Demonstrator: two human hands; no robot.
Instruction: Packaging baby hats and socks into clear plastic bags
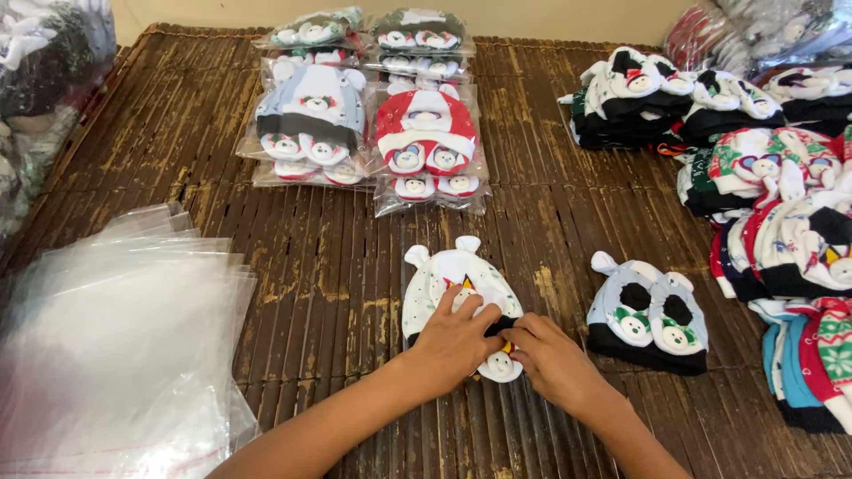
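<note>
Left hand lay palm down on the white baby hat, fingers spread and pressing its lower half flat. Right hand met it at the hat's bottom edge, fingertips pinching the black brim beside a small round bear face. The hat lay flat on the brown slatted mat, centre front. Just right of it sat a grey hat set with black pompoms, not touched. Clear plastic bags were stacked at the left. Bagged hat sets were piled further back, centre. Loose hats were heaped along the right side.
</note>
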